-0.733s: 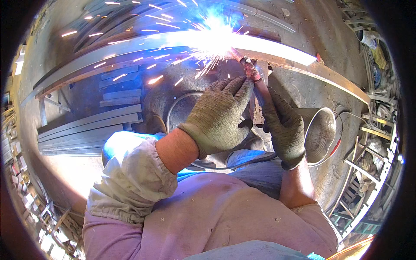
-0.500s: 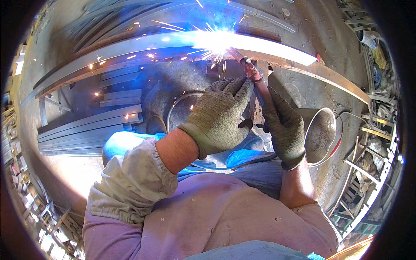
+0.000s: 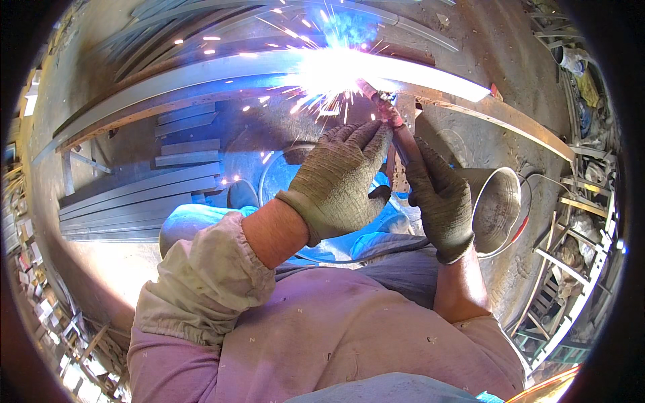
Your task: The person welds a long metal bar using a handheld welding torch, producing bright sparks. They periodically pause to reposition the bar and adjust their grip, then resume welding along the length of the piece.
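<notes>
The white arc glare (image 3: 332, 70) has swelled, yet welding seems uninterrupted: the olive-gloved right hand (image 3: 441, 201) keeps its fingers clamped on the reddish tubular torch (image 3: 391, 116), the olive-gloved left hand (image 3: 342, 178) straight-fingered alongside.

One wide fisheye view from the head, downward and ahead, close above the torso (image 3: 329, 329)

Blown-out glare around welding arc (image 3: 332, 70)
</notes>
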